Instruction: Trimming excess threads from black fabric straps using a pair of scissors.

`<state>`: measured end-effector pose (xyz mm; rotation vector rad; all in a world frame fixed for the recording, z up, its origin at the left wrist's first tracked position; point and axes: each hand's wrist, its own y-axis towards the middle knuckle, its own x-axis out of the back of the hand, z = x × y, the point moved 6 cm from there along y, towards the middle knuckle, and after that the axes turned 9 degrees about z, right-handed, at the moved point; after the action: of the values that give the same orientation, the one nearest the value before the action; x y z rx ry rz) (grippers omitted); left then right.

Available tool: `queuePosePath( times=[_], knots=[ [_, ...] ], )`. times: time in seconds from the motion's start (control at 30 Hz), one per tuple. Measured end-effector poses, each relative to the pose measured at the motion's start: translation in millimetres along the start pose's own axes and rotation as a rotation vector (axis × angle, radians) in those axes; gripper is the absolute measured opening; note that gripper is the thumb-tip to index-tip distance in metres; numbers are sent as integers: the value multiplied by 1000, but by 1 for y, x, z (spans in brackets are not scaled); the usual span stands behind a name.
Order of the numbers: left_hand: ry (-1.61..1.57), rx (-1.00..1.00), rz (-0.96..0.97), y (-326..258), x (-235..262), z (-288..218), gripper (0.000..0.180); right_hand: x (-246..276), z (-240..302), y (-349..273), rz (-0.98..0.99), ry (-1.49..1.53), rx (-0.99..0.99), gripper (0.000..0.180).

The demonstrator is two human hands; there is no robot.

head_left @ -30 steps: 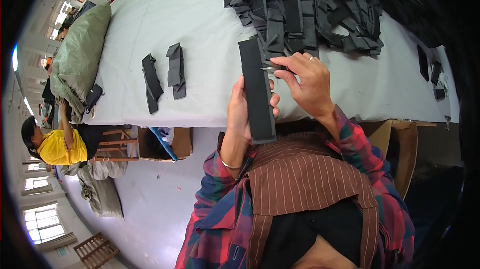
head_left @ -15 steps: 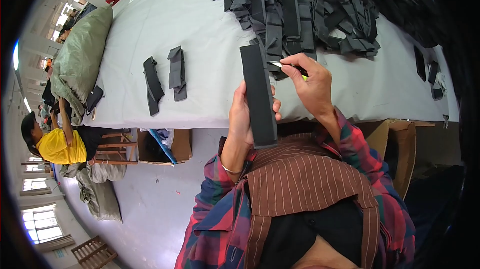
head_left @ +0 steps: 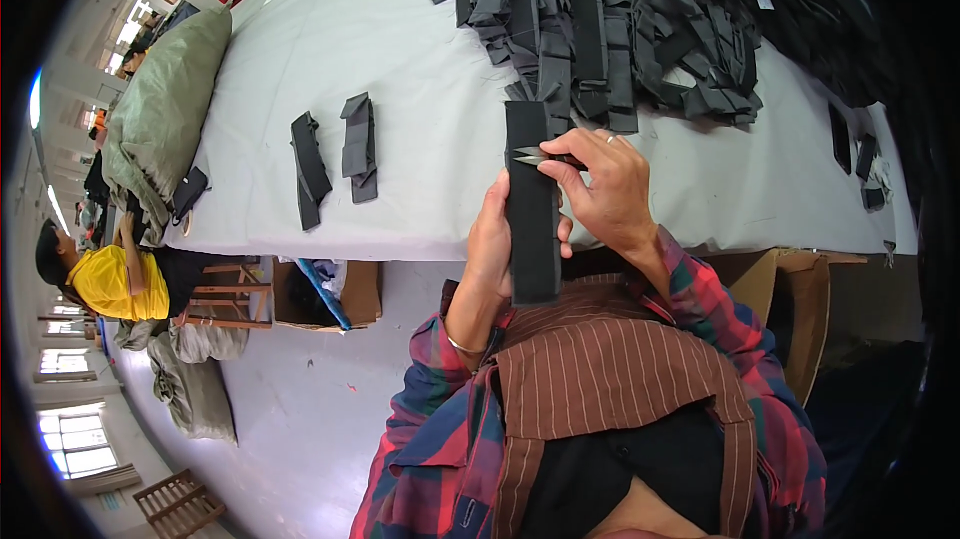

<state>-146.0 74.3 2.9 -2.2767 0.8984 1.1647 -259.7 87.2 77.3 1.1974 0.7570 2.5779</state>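
Observation:
My left hand (head_left: pixel 492 244) is closed around a flat black fabric strip (head_left: pixel 533 239), held nearly upright at the table's near edge. Its thumb lies along the left side and its fingertips show on the right. In my right hand (head_left: pixel 607 189) is a small pair of thread snips (head_left: pixel 530 156), pinched between thumb and fingers. The pointed blades are parted and lie over the upper part of the strip; whether they touch it I cannot tell. Beyond the strip spreads a large heap of similar dark strips (head_left: pixel 590 29).
Two folded dark strips (head_left: pixel 311 171) (head_left: pixel 359 149) lie on the white-covered table (head_left: pixel 420 199) to the left. A green sack (head_left: pixel 165 99) rests at its left end, near a person in yellow (head_left: pixel 122 284). Cardboard boxes (head_left: pixel 365 294) (head_left: pixel 800 319) stand below the table edge.
The snips have moved left from beside the strip to over its face, and their blades now show parted. The strip has shifted slightly right and stands straighter.

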Motion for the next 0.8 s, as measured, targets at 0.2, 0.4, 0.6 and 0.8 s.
queuePosePath(
  times=[0.2,0.4,0.6,0.8],
  knots=[
    [60,67,-13,-6,5,4,47,0,-22,10,38,75,-143,12],
    [182,70,-49,-5,5,1,43,13,-23,30,14,123,-117,14],
    [509,47,-104,-5,9,-2,51,14,-26,37,11,-147,47,11],
    [673,-74,-202,-3,15,-8,56,31,-26,37,-35,-93,21,12]
  ],
)
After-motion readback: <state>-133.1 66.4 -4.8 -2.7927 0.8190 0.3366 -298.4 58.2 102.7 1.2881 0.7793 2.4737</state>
